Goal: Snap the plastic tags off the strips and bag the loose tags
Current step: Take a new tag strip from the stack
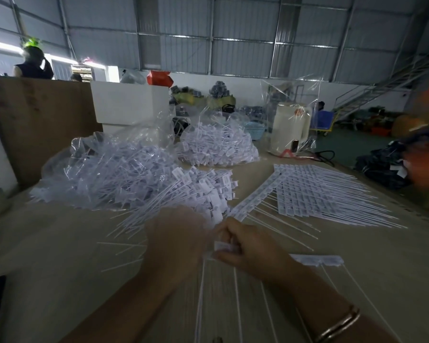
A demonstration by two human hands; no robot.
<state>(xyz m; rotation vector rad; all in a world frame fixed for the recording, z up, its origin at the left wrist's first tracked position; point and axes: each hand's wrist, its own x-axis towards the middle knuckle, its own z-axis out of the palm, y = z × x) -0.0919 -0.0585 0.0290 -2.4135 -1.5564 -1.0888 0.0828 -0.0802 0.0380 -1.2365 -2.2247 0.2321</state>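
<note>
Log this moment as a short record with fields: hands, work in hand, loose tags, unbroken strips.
left hand: curled on the strip's near-left end, fingers hidden
right hand: pinches the strip of tags
loose tags: heaped in open clear bag; second bag behind
unbroken strips: stack flat on the table, far right
broken piece: beside right wrist

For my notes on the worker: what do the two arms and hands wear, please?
Both forearms are bare, with no sleeves and no gloves in view. The right wrist carries a thin metal bangle. The left hand and right hand show no rings that I can make out.
</note>
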